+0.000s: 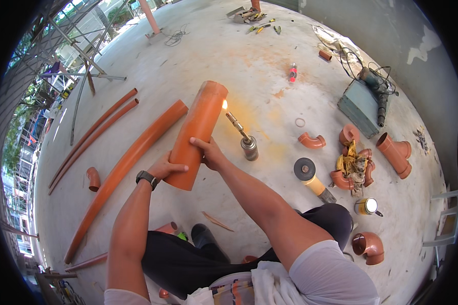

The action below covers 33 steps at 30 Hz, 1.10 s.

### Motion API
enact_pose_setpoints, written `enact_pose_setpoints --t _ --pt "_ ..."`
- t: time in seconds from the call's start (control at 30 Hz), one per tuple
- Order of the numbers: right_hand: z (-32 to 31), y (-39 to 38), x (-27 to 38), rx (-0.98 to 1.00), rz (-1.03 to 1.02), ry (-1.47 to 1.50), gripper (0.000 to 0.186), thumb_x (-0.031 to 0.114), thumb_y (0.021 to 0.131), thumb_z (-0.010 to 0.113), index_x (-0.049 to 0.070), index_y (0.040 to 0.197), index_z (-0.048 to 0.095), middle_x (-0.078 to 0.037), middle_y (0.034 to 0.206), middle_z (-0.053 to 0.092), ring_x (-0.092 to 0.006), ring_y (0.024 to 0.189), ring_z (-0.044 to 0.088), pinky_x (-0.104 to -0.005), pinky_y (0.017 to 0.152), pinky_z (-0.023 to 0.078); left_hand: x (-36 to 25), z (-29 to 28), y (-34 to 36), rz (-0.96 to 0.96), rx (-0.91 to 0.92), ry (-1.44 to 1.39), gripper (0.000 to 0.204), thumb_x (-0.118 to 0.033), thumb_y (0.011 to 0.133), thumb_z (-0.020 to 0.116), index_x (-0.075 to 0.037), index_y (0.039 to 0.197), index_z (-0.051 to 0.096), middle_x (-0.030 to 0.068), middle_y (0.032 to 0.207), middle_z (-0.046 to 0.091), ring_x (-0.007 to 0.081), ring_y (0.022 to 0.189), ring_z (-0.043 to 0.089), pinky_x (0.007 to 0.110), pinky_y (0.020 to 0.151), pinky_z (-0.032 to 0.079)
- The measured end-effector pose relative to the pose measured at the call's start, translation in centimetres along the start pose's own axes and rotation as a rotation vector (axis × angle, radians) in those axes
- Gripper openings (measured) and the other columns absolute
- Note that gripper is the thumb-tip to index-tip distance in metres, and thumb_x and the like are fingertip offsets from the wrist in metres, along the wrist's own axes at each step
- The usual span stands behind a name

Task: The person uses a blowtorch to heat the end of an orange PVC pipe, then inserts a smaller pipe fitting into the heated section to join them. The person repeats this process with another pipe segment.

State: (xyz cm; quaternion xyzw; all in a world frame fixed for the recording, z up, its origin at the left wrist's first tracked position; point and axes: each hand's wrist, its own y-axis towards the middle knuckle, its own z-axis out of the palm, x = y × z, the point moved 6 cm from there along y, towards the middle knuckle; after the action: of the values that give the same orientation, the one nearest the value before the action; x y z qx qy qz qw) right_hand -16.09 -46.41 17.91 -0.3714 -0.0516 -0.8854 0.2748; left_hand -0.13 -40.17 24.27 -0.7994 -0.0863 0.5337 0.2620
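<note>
Between my two hands I hold a short, thick orange pipe (197, 129), tilted with its far end up and to the right. My left hand (168, 166) grips it near its lower end, and my right hand (205, 148) grips it on the right side, higher up. A blowtorch on a metal gas canister (249, 149) stands on the floor, its nozzle angled toward the pipe's far end, where a bright flame (224, 104) shows.
Long orange pipes (122, 173) lie left, below metal scaffolding (86, 66). Right are pipe fittings (392, 152), an angle grinder (313, 178), a can (366, 207) and a green-grey box (359, 104) under a power tool. A small red bottle (293, 72) lies ahead.
</note>
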Motion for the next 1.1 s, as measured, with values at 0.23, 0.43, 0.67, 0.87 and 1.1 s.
enact_pose_setpoints --t 0.23,0.43,0.67,0.87,1.1 --pt "-0.3 0.4 0.0 0.013 -0.036 0.070 0.084 0.047 0.091 0.084 0.005 0.152 0.044 -0.017 0.137 0.062 -0.0319 0.120 0.069 -0.0524 0.089 0.064 -1.1 0.3 0.0 0.020 -0.136 0.100 0.108 -0.034 0.071 0.097 0.000 0.158 0.042 0.0135 0.145 0.062 0.0243 0.130 0.063 0.040 0.112 0.050" --pt "-0.3 0.8 -0.5 -0.034 0.032 0.028 0.090 0.051 0.089 0.086 0.006 0.153 0.041 -0.018 0.141 0.059 -0.0347 0.124 0.066 -0.0562 0.095 0.061 -1.5 -0.4 -0.4 0.051 -0.390 0.486 0.132 -0.049 0.056 0.099 0.003 0.160 0.037 0.0216 0.146 0.063 0.0330 0.132 0.065 0.041 0.111 0.051" --pt "-0.6 1.1 -1.2 -0.070 0.047 0.021 0.094 0.050 0.087 0.088 0.001 0.152 0.040 -0.022 0.142 0.058 -0.0372 0.124 0.066 -0.0579 0.095 0.061 -3.2 1.6 -1.2 -0.057 -0.541 0.760 0.136 -0.050 0.056 0.098 0.002 0.163 0.031 0.0256 0.148 0.060 0.0383 0.133 0.063 0.045 0.111 0.052" --pt "-0.3 0.8 -0.4 -0.096 0.038 0.011 0.091 0.046 0.086 0.089 -0.001 0.149 0.043 -0.023 0.137 0.062 -0.0367 0.121 0.070 -0.0559 0.090 0.065 -4.3 3.1 -1.4 -0.160 -0.609 0.949 0.134 -0.052 0.060 0.095 -0.003 0.166 0.028 0.0262 0.145 0.060 0.0443 0.127 0.061 0.048 0.111 0.051" --pt "-0.2 0.4 -0.1 -0.032 0.017 0.000 0.082 0.040 0.087 0.087 -0.001 0.147 0.047 -0.021 0.135 0.064 -0.0342 0.119 0.071 -0.0529 0.090 0.065 -2.4 1.3 -0.3 0.113 -0.425 0.618 0.131 -0.053 0.066 0.095 -0.001 0.166 0.028 0.0252 0.155 0.052 0.0366 0.138 0.058 0.044 0.114 0.049"
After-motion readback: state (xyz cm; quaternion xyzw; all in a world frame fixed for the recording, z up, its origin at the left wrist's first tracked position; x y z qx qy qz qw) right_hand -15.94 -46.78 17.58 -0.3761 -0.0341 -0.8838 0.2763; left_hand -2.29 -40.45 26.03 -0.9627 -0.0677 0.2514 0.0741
